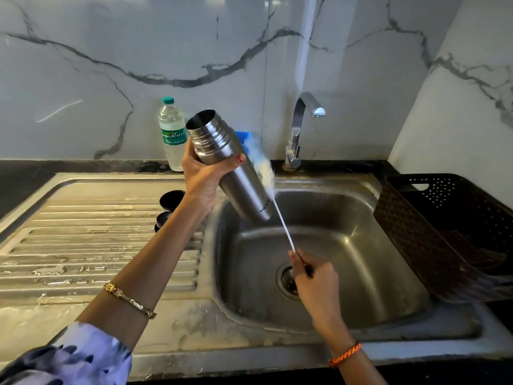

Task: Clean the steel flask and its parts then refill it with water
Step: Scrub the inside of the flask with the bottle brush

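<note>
- Left hand is wrapped round the steel flask just below the threaded neck, holding it tilted over the sink with the mouth pointing to about 11 o'clock. My guess: so drips fall in the basin.
- Right hand pinches the thin white handle of the bottle brush. Its bristle head is blurred, sitting against the flask's outside, not in the mouth.
- Two black lids sit on the wet drainboard at 9 o'clock of the flask, probably parked to be washed.
- Tap at 1 o'clock isn't running. Water bottle stands on the bench at the back, maybe for the refill.
</note>
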